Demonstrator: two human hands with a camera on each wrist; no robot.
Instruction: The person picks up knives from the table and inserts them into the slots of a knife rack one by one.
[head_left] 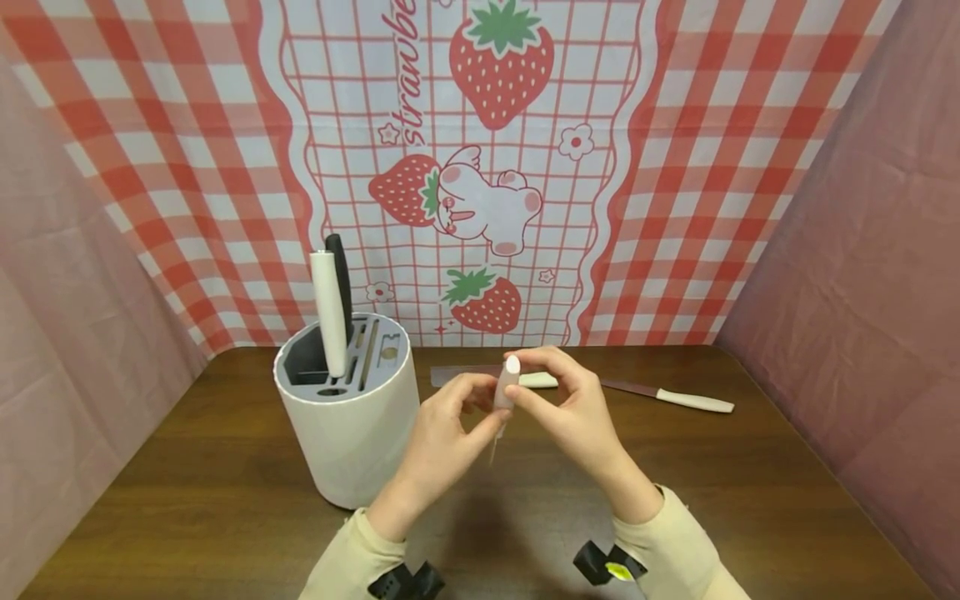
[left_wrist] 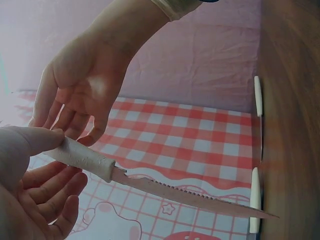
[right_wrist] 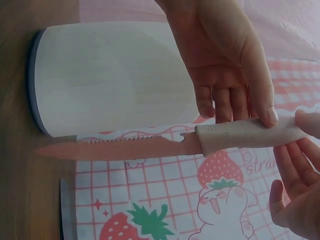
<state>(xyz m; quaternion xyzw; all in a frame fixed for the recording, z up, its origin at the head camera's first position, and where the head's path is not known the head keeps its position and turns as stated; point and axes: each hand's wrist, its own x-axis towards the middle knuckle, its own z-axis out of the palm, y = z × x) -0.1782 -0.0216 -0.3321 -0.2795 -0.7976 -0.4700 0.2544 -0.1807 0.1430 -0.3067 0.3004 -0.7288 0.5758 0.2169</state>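
Observation:
A serrated knife with a white handle [head_left: 507, 390] is held upright between my two hands, blade down. My left hand [head_left: 438, 429] pinches the middle of the handle between thumb and fingers. My right hand [head_left: 573, 421] pinches near the handle's butt end. In the left wrist view the reddish blade [left_wrist: 185, 196] shows its toothed edge and pointed tip. The right wrist view also shows a notch in the blade [right_wrist: 130, 150] near the handle. From the head, the blade is mostly hidden below the hands.
Left of my hands stands a white knife block [head_left: 352, 442] with a grey slotted top. A white-handled tool [head_left: 327, 312] and a black-handled one [head_left: 342, 279] rise from it. Behind my hands lie a white-handled knife [head_left: 538, 380] and, farther right, another [head_left: 693, 402]. A strawberry-print cloth [head_left: 600, 208] hangs behind.

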